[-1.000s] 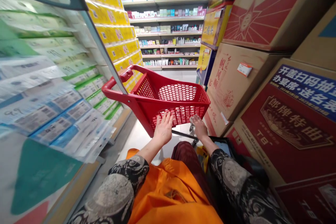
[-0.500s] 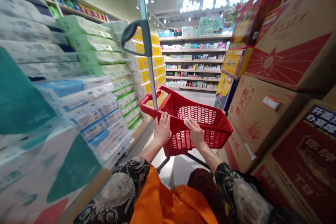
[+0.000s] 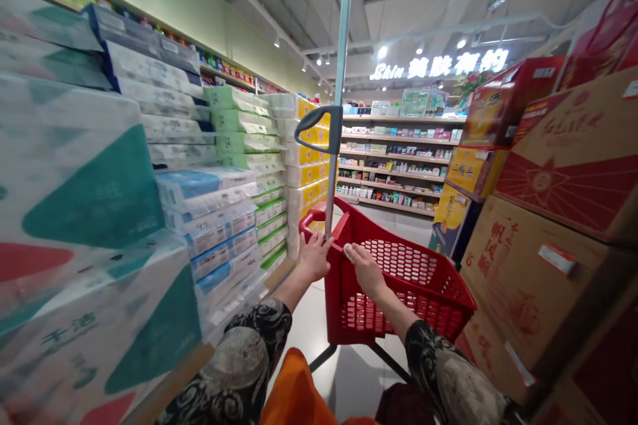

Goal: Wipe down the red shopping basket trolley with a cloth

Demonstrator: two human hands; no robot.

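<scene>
A red plastic shopping cart (image 3: 343, 292) with a perforated basket stands in front of me, turned slightly to the right. My left hand (image 3: 314, 259) rests on its near rim, fingers spread, close to the foot of a metal pole (image 3: 343, 46). The pole rises upright from the cart and carries a dark grey loop handle (image 3: 335, 129). My right hand (image 3: 367, 272) is at the basket's near side, fingers curled and pressed together. At their tips shows a small white wad (image 3: 347, 250), too small to identify. No goods are visible in the part of the basket I see.
Packs of tissue paper (image 3: 224, 212) are stacked along the left, with large white-and-teal packs (image 3: 94, 199) nearest. Cardboard boxes (image 3: 533, 279) pile up close on the right. Shelves of small bottles and boxes (image 3: 399, 159) stand ahead, across the tiled floor (image 3: 349, 378).
The view has tilted up and swung left, so cart and hands appear lower and farther right. My left hand has moved closer to the pole's foot. The right fingers look more curled.
</scene>
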